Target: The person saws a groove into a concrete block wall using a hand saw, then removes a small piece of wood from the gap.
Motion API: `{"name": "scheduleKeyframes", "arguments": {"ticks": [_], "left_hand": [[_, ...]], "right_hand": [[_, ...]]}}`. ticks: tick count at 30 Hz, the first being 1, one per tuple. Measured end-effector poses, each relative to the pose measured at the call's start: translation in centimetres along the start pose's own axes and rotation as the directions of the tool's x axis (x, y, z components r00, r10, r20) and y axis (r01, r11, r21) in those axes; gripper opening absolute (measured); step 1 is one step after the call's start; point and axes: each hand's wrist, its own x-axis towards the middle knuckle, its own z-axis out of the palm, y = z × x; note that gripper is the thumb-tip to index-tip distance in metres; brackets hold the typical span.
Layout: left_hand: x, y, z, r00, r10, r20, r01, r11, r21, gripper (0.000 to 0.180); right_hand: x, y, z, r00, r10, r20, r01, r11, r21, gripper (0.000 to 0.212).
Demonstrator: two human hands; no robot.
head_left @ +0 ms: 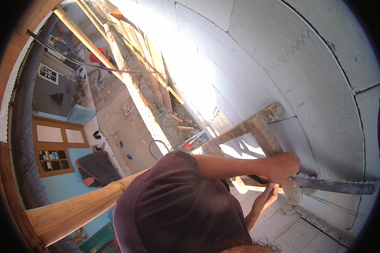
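Head view: your hand saw with its long grey toothed blade (pixel 337 184) lies flat against the white block wall (pixel 283 55).

Your right hand (pixel 285 168) is closed tight around the saw's dark and red handle, with the blade running off to the right along a joint between blocks. Your left hand (pixel 271 193) sits just below it, fingers curled near the handle; you cannot tell whether it grips anything. Just behind both hands stands a rough, weathered wooden frame (pixel 261 126), touching the wall. Your dark maroon cap (pixel 177 206) fills the lower middle, and a thick pale timber pole (pixel 76 206) slants away at lower left.
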Motion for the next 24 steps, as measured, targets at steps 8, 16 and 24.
{"name": "scheduleKeyframes", "arguments": {"ticks": [8, 16, 24], "left_hand": [[-0.3, 0.3, -1.8, 0.997, -0.047, 0.069, 0.048, 0.999, -0.014, 0.05], [-0.9, 0.5, -1.3, 0.989, 0.11, -0.1, -0.115, 0.992, -0.046, 0.049], [-0.7, 3.1, -3.5, 0.992, -0.082, 0.095, 0.1, 0.973, -0.206, 0.032]], "right_hand": [[0.7, -0.3, 0.2, 0.998, -0.014, 0.055, 0.013, 1.0, 0.02, 0.026], [-0.8, -1.6, -0.6, 0.992, -0.128, -0.024, 0.129, 0.989, 0.078, 0.042], [-2.3, -5.1, -2.6, 0.958, -0.222, -0.179, 0.223, 0.975, -0.018, 0.042]]}}
